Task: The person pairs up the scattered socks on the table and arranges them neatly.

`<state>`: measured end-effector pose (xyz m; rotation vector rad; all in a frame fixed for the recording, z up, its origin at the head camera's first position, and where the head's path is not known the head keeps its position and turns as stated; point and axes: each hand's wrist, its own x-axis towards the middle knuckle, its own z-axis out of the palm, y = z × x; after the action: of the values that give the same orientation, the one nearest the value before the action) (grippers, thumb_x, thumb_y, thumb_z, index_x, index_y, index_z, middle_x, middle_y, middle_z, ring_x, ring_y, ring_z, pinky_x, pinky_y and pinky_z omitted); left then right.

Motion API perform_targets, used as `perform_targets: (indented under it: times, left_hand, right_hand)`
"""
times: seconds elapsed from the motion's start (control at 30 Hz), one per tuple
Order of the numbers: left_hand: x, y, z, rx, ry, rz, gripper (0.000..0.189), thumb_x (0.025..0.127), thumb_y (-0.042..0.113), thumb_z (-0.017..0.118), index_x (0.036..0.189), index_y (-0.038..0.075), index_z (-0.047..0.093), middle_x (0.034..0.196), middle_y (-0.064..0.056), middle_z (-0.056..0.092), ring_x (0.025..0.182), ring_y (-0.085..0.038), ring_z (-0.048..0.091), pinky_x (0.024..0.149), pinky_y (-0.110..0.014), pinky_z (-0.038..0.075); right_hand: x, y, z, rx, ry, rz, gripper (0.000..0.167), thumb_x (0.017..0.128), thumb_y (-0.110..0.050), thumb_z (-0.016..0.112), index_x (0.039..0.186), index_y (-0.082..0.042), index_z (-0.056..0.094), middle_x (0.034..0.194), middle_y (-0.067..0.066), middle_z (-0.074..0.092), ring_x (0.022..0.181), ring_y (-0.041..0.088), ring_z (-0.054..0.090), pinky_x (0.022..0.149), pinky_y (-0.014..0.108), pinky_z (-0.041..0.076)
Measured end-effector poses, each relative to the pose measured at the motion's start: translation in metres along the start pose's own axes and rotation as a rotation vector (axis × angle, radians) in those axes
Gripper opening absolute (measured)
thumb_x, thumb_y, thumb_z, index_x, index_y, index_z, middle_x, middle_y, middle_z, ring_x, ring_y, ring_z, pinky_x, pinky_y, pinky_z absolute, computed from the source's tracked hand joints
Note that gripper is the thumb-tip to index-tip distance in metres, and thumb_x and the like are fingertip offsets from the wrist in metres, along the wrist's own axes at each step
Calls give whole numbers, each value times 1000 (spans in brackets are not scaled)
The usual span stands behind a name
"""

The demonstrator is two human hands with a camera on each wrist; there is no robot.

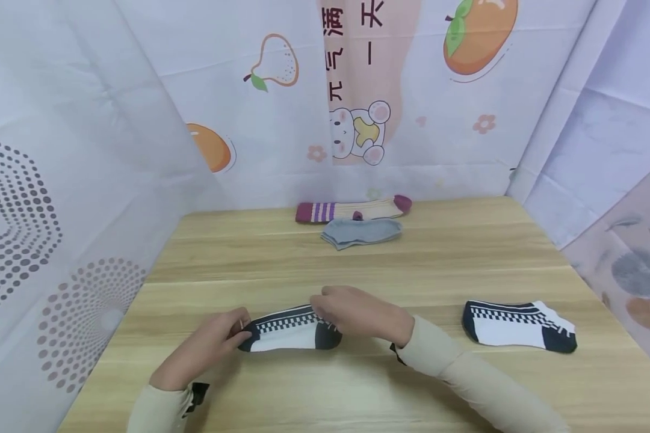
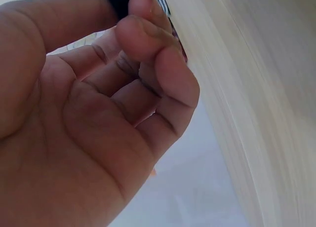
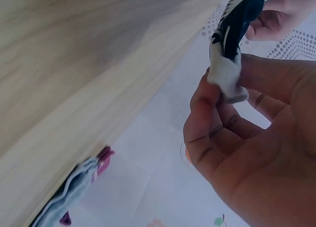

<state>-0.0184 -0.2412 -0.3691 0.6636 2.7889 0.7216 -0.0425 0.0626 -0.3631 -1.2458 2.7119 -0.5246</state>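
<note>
A black-and-white sock (image 1: pixel 289 331) with a checkered stripe is stretched sideways between both hands, close over the table. At its dark toe end, my left hand (image 1: pixel 216 337) pinches the fabric between thumb and fingers. My right hand (image 1: pixel 357 313) pinches the opposite, white cuff end. In the right wrist view, the cuff of the sock (image 3: pixel 227 74) sits between thumb and fingertips, with the other hand beyond it. The left wrist view shows the curled left hand (image 2: pixel 98 103) with dark fabric at the thumb. A matching sock (image 1: pixel 520 325) lies flat to the right.
Toward the back of the wooden table (image 1: pixel 238 252) lie a grey sock (image 1: pixel 363 233) and, behind it, a cream sock (image 1: pixel 371 209) with maroon ends and purple stripes. Printed white curtains (image 1: pixel 281 132) hang around the back and sides.
</note>
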Motion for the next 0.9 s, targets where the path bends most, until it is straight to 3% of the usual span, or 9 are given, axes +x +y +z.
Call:
perform_targets:
  times: [0.3, 0.43, 0.67, 0.9]
  left_hand:
    - [25, 24, 5, 21, -34, 105, 15, 91, 6, 70, 88, 14, 58, 66, 12, 53, 57, -1, 45, 51, -22, 43]
    - [36, 36, 5, 29, -60, 141, 14, 91, 5, 70, 89, 13, 59, 68, 12, 56, 57, -1, 46, 51, -22, 44]
    - [58, 55, 7, 41, -99, 260, 15, 91, 4, 70, 88, 12, 58, 68, 10, 55, 57, -1, 45, 51, -21, 43]
    - [82, 73, 12, 89, -105, 312, 14, 92, 6, 70, 88, 13, 58, 72, 8, 58, 59, -3, 47, 53, -21, 45]
  right_hand:
    - [-31, 19, -11, 18, 53, 32, 10, 100, -9, 58, 94, -17, 61, 79, -8, 50, 70, 9, 49, 60, 20, 45]
    - [-45, 28, -16, 23, 81, 41, 13, 96, -4, 62, 95, -17, 61, 80, -8, 50, 71, 9, 49, 60, 20, 45]
    - [-68, 42, -26, 44, 109, 66, 19, 92, 3, 64, 91, -16, 61, 80, -7, 51, 71, 9, 48, 60, 21, 46]
    - [-87, 60, -33, 15, 122, 130, 20, 90, 1, 68, 97, -17, 63, 86, -7, 57, 76, 8, 53, 66, 22, 50]
